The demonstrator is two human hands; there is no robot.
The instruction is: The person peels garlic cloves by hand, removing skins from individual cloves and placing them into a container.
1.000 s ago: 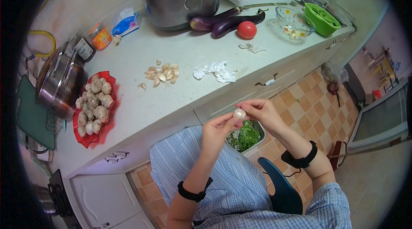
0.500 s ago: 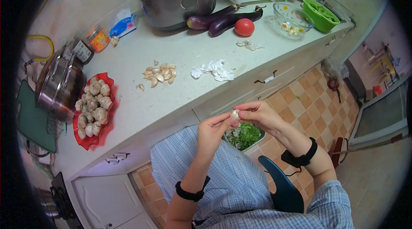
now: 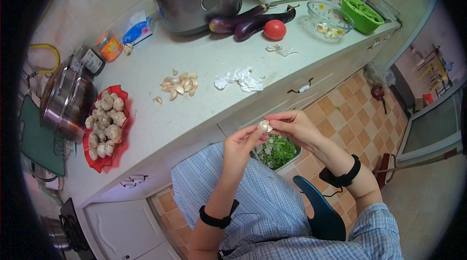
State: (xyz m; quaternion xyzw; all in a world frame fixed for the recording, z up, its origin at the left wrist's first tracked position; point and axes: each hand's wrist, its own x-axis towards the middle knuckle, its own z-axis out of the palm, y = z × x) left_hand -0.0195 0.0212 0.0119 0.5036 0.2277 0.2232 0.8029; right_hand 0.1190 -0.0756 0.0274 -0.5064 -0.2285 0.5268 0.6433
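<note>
A pale garlic clove point(image 3: 264, 126) is pinched between the fingertips of both my hands, in front of the counter edge. My left hand point(image 3: 240, 144) grips it from the left with thumb and fingers together. From the other side, my right hand point(image 3: 293, 127) pinches the same clove, a bit of whitish skin showing at its fingertips. Several unpeeled garlic cloves point(image 3: 181, 84) lie in a loose pile on the counter. Whole garlic bulbs point(image 3: 112, 116) fill a red scalloped dish point(image 3: 125, 95) to the left. A clear glass bowl point(image 3: 335, 12) holds peeled cloves point(image 3: 329, 30).
Below my hands stands a bin with green leaf scraps point(image 3: 279, 153). On the counter are crumpled white paper point(image 3: 239, 80), garlic skins point(image 3: 281, 50), eggplants point(image 3: 262, 22), a tomato point(image 3: 275, 29), a rice cooker point(image 3: 197, 4), a green basket point(image 3: 366, 20) and a steel pot point(image 3: 65, 99).
Both hands stay pinched on the clove, which has turned slightly and shows more of its pale surface. The camera view has shifted a little.
</note>
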